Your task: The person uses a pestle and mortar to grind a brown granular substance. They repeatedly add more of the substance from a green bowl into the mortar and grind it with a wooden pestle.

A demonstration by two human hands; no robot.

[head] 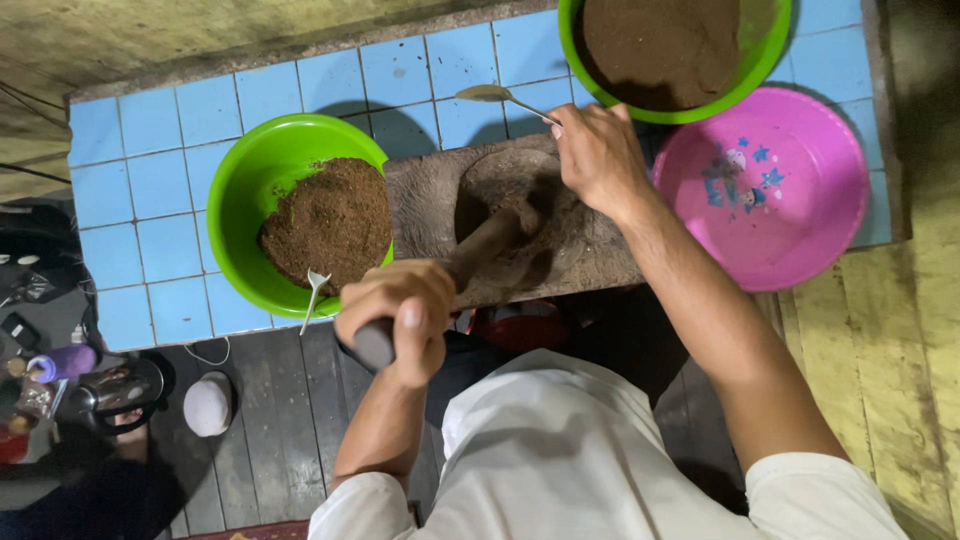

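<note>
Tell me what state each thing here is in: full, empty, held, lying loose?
Left green bowl: holds brown powder, white spoon on its rim.
Upper green bowl: holds brown powder.
Pink basin: empty.
Stone mortar: pestle tip inside.
Pestle: gripped by left hand.
Metal spoon: held by right hand.

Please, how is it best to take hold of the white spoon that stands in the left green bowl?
Probably by its free handle end. The white spoon has its scoop in the brown powder and its handle sticks out over the near rim of the green bowl, so come from the near side, beside the left hand.
</note>
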